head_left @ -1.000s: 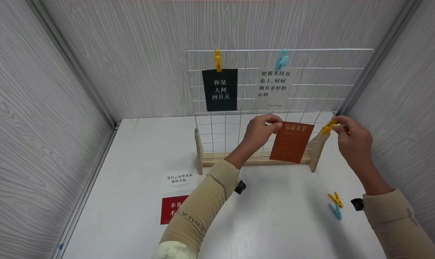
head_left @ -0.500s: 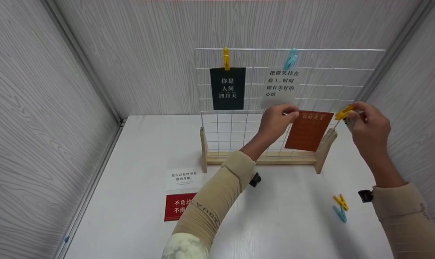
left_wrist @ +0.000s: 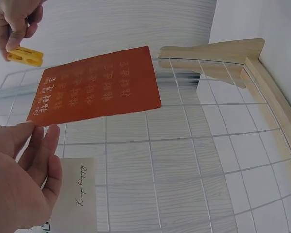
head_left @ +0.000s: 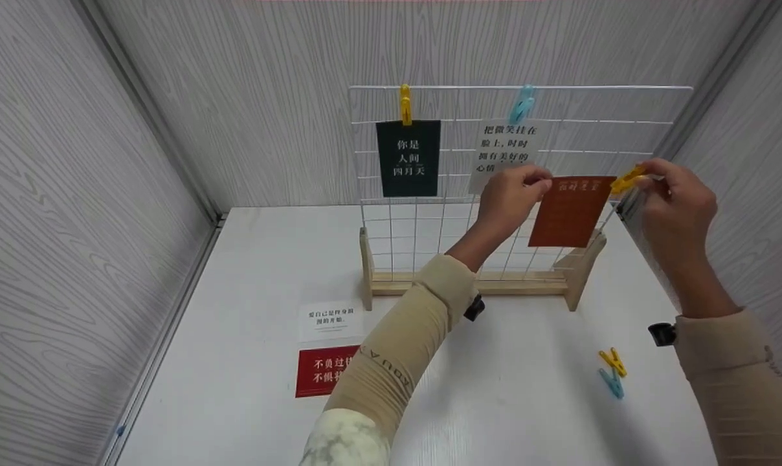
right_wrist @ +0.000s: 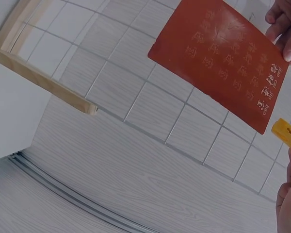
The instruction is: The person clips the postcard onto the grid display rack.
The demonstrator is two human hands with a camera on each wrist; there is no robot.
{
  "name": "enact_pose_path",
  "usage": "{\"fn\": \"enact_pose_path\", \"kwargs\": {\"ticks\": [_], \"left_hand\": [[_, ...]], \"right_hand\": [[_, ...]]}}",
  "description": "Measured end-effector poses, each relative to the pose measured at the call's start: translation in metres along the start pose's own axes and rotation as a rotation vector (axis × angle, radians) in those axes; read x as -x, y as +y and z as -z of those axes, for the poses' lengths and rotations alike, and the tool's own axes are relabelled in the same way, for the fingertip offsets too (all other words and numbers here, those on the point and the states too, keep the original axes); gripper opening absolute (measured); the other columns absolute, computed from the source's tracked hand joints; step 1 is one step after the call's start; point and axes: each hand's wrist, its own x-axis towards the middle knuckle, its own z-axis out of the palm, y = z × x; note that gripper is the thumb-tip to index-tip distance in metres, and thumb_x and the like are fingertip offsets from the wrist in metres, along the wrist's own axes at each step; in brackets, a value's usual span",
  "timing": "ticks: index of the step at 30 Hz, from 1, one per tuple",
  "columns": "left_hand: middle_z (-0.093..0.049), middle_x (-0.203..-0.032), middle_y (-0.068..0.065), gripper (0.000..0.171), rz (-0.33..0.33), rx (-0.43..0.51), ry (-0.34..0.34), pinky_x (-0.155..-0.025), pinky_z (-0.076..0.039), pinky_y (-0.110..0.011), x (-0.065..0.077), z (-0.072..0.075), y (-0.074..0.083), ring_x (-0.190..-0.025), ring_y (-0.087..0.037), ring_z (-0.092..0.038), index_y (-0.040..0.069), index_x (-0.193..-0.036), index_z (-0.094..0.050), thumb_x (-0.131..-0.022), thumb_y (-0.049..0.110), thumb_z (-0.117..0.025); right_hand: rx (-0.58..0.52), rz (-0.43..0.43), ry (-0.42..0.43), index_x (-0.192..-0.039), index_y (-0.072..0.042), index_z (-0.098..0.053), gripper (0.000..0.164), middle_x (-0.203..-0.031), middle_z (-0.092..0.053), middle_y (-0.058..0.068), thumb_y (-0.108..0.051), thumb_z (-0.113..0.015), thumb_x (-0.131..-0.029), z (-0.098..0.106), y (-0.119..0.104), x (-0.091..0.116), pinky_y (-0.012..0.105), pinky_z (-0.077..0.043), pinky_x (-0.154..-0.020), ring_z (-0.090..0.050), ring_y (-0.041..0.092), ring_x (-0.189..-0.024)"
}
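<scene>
My left hand [head_left: 511, 197] pinches an orange-red card [head_left: 569, 213] by its upper left corner, in front of the right part of a white wire grid [head_left: 452, 223]. Just right of the card, my right hand [head_left: 679, 204] pinches a yellow clothespin [head_left: 627, 180]. In the right wrist view the tip of this yellow clothespin [right_wrist: 286, 133] lies close to the card's edge, with a small gap. On the grid hang a dark green card [head_left: 409, 171] under another yellow clothespin [head_left: 405, 105] and a white card [head_left: 494, 145] under a blue clothespin [head_left: 522, 105]. My left hand hides the white card's lower part.
The grid stands in a wooden base [head_left: 527, 288] on a white table [head_left: 248, 272]. At the left lie a white card [head_left: 329, 330] and a red card [head_left: 316, 372], partly behind my left sleeve. A yellow clothespin [head_left: 614, 362] and a blue clothespin [head_left: 611, 383] lie at the right.
Both hands have risen and shifted right, carrying the orange-red card and yellow clothespin up along the grid. The clothespin is now nearer the card. The head view has shifted slightly.
</scene>
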Motion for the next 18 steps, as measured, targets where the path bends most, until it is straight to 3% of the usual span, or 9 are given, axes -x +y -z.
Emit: {"fn": "enact_pose_path", "kwargs": {"ticks": [6,14,18], "left_hand": [[-0.072,-0.104,0.009,0.019,0.011,-0.006,0.015,-0.073,-0.048,-0.013,-0.008,-0.001,0.012,-0.085,0.001,-0.062,0.018,-0.115,-0.074,-0.101,0.024,-0.063],[-0.071,-0.110,0.010,0.021,-0.008,-0.056,0.030,-0.075,-0.046,-0.013,-0.018,-0.001,0.029,-0.090,0.000,-0.059,0.020,-0.118,-0.073,-0.102,0.026,-0.062],[-0.070,-0.108,0.009,0.021,0.002,-0.060,0.046,-0.073,-0.046,-0.014,-0.023,-0.003,0.038,-0.088,-0.002,-0.058,0.020,-0.118,-0.073,-0.102,0.025,-0.061]], "right_hand": [[0.007,-0.051,0.009,-0.115,-0.001,-0.072,0.028,-0.112,-0.071,0.013,-0.021,-0.057,-0.104,-0.001,-0.004,-0.015,0.011,-0.045,-0.086,-0.051,-0.001,-0.089],[0.008,-0.050,0.046,-0.114,0.000,-0.072,0.027,-0.112,-0.072,0.013,-0.017,-0.054,-0.104,-0.004,-0.012,-0.036,0.013,-0.046,-0.086,-0.052,-0.002,-0.088],[0.014,-0.090,0.054,-0.115,-0.002,-0.072,0.026,-0.113,-0.071,0.011,-0.015,-0.053,-0.104,-0.004,-0.017,-0.049,0.014,-0.047,-0.086,-0.054,-0.001,-0.090]]}}
